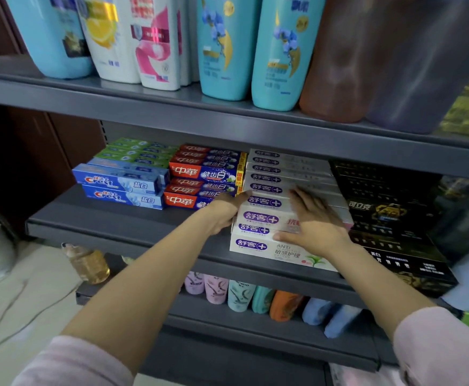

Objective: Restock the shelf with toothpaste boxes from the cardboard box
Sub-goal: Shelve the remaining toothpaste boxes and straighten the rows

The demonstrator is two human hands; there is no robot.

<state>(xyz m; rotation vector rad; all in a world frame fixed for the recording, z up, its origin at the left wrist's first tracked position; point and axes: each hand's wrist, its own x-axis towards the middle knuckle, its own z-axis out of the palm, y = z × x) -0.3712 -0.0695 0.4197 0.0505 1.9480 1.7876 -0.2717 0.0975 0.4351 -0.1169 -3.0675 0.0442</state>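
Landmark: the white toothpaste stack (280, 207) on the middle shelf (122, 227); every place below is being given relative to it.
Front top box (266, 220): lying at the front of the stack, on the lowest front box (272, 250), which is sitting at the shelf's front lip.
Left hand (223, 211): pressing against the stack's left end, thumb lying along an upper box; whether the hidden fingers are curling round the end I cannot tell.
Right hand (315, 222): lying flat on top of the front boxes, fingers (303, 199) straight and slightly spread, thumb reaching across the box face, pressing rather than gripping.
Neighbours: red-and-blue boxes (202, 176) are standing just left of the stack, blue boxes (122, 185) further left, black boxes (389, 218) touching its right side.
Cardboard box: not showing in this view.
Handling, as a judgement: these cartons are probably light and stiff along their length, but thin-walled, so a hard squeeze on a broad face is likely denting them; the glossy faces are likely sliding easily over each other.
Where to take hold: the short ends or the long narrow edges are looking best, with a flat palm steadying the top.
Risk: the lowest front box is sitting at the lip, so a careless push is likely tipping it off.
Step in hand: squaring the front boxes into line, by my reading.
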